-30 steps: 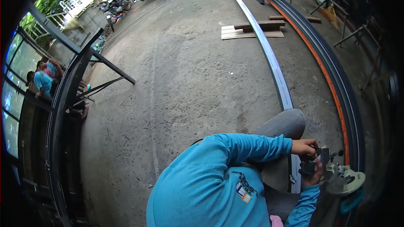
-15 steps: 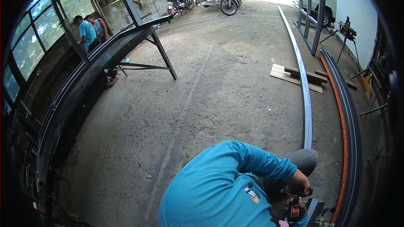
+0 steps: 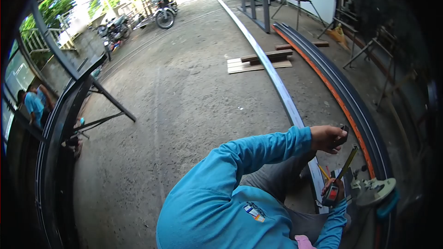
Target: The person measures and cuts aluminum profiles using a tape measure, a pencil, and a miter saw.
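My left hand [image 3: 326,139], at the end of a long blue sleeve, is closed on a small dark object [image 3: 342,137] that I cannot make out. Lower down, my right hand [image 3: 340,189] grips a red and black tape measure [image 3: 332,194]. Its yellow blade [image 3: 348,162] sticks out upward, its end a little below my left hand. A thin orange stick [image 3: 324,172] shows beside the right hand. The long pale metal bar [image 3: 287,101] runs along the floor and passes under my left forearm, by my bent leg [image 3: 281,180].
Dark metal lengths with an orange one [image 3: 334,92] lie to the right, beside a tool with a round pale guard [image 3: 376,192]. Wooden boards [image 3: 258,64] lie by the bar. Stands, a metal frame [image 3: 253,0], motorcycles [image 3: 164,14] and a long dark bench [image 3: 57,124] surround the floor. Two people are far left.
The view has swung right. My left hand has moved up and away from my right hand, and the tape's yellow blade now shows clearly. The round-guarded tool is more fully in view.
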`<state>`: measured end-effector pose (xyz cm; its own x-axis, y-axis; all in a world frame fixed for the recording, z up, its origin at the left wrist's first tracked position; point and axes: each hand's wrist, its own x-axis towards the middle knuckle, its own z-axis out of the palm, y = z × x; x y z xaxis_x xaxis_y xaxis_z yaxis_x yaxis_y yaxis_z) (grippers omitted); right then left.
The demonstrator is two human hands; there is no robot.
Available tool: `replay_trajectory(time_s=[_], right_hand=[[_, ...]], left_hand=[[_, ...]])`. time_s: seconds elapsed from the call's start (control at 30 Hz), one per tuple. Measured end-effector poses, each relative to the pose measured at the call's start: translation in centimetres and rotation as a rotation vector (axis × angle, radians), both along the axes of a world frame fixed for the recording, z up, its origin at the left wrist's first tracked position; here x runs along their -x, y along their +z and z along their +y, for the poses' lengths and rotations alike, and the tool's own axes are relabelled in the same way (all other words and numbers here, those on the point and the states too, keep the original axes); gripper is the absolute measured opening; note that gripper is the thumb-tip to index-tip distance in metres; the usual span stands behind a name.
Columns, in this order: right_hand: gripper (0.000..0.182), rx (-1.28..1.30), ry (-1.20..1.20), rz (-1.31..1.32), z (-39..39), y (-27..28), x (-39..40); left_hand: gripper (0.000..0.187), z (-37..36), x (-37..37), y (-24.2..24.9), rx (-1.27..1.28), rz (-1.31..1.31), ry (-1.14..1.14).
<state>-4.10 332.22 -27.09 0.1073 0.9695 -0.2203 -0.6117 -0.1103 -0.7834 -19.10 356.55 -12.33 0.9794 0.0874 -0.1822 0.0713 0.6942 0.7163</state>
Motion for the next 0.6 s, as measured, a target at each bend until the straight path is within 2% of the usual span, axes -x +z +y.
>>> replay_trajectory(time_s=[0.03, 0.1, 0.13, 0.17, 0.2, 0.23, 0.37, 0.47, 0.53, 0.6], right_hand=[[0.043, 0.008, -0.149, -0.024, -0.1, 0.4, -0.1], [0.047, 0.051, -0.357, 0.061, -1.6, 1.4, -0.5], [0.046, -0.031, -0.356, -0.061, -2.5, 1.4, -1.2], [0.047, -0.031, -0.46, 0.029, -3.0, 2.7, -0.9], [0.047, -0.033, -0.474, -0.04, -3.6, 4.0, -0.9], [0.048, -0.027, -0.474, -0.102, -4.3, 5.1, -1.1], [0.047, 0.208, -0.564, -0.071, -7.1, 10.0, -2.9], [0.044, 0.194, -0.374, -0.247, -9.0, 12.7, -5.4], [0.043, 0.193, -0.346, -0.344, -10.2, 13.8, -7.1], [0.042, 0.265, -0.351, -0.388, -10.9, 13.8, -7.9]], left_hand=[[0.039, 0.2, -2.2, -1.3, 0.105, 0.044, -0.022], [0.035, -1.2, -5.3, -2.6, 0.104, 0.076, -0.005], [0.035, -1.9, -7.0, -3.3, 0.163, 0.102, -0.052], [0.034, -2.6, -8.5, -3.6, 0.22, 0.134, -0.093], [0.032, -2.9, -9.9, -3.4, 0.274, 0.159, -0.218], [0.03, -3.8, -10.6, -1.9, 0.222, 0.137, -0.251], [0.03, -6.3, -17.2, -3.2, 0.228, -0.128, -0.394], [0.049, -7.1, -19.8, -1.3, 0.049, -0.256, -0.33], [0.074, -6.8, -20.9, -1.1, -0.094, -0.402, -0.413], [0.087, -7.1, -21.4, -1.2, -0.046, -0.422, -0.516]])
